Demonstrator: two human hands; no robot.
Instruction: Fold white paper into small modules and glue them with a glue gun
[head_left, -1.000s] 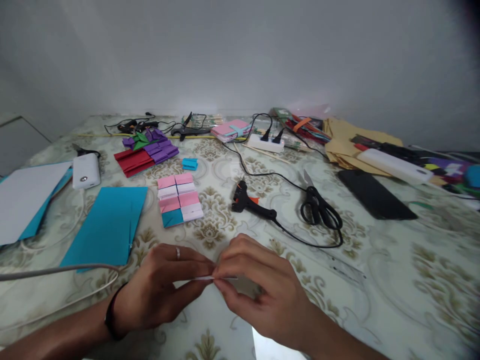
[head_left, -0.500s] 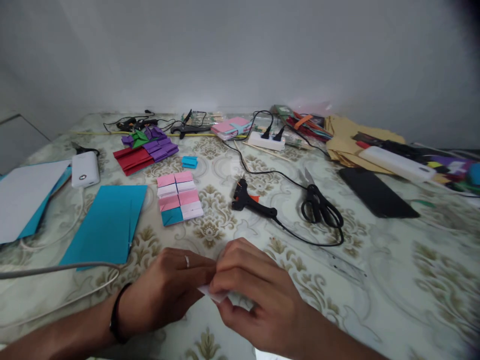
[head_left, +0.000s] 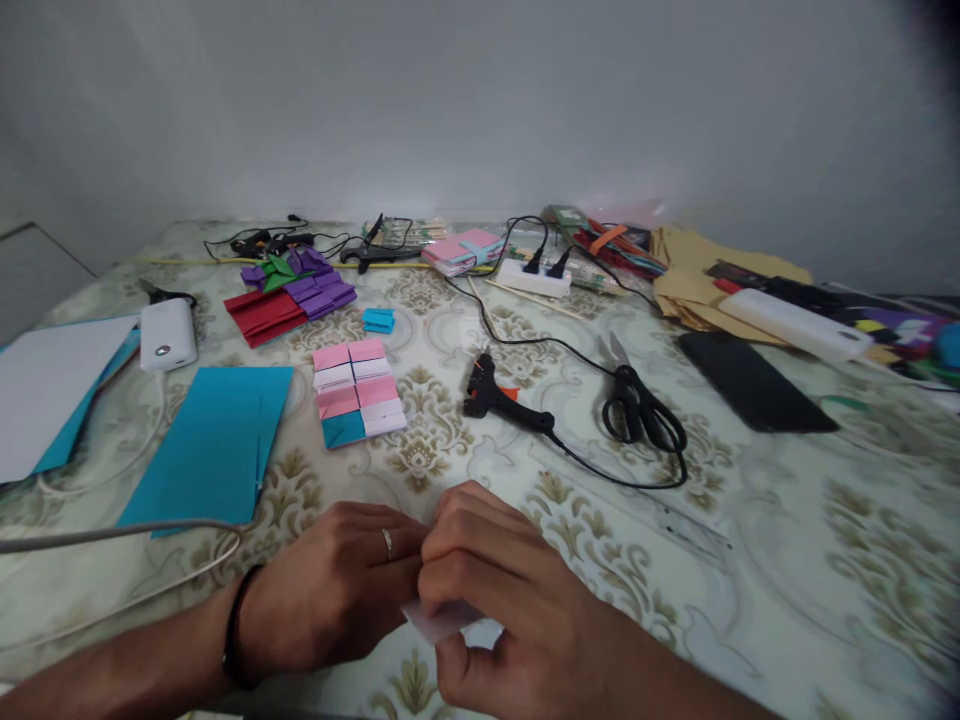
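Observation:
A small piece of white paper (head_left: 444,622) is held between my two hands near the table's front edge; most of it is hidden by the fingers. My right hand (head_left: 499,595) grips it with curled fingers, the thumb below. Against those fingertips, my left hand (head_left: 337,585) closes on the paper's other side, a ring on one finger and a dark band at the wrist. Just beyond them lies a block of folded pink, white and blue paper pieces (head_left: 358,392). A black glue gun (head_left: 506,400) rests to its right.
Black scissors (head_left: 637,410) and a phone (head_left: 754,382) lie right of the glue gun, with a clear ruler (head_left: 694,535) nearer. Blue paper sheets (head_left: 214,440), a white power bank (head_left: 168,333) and cables are at left. Folded red paper (head_left: 266,314) and a power strip (head_left: 534,279) sit farther back.
My right thumb has moved down, away from the curled fingers, and more of the white paper shows between them. My left hand has shifted slightly to the right.

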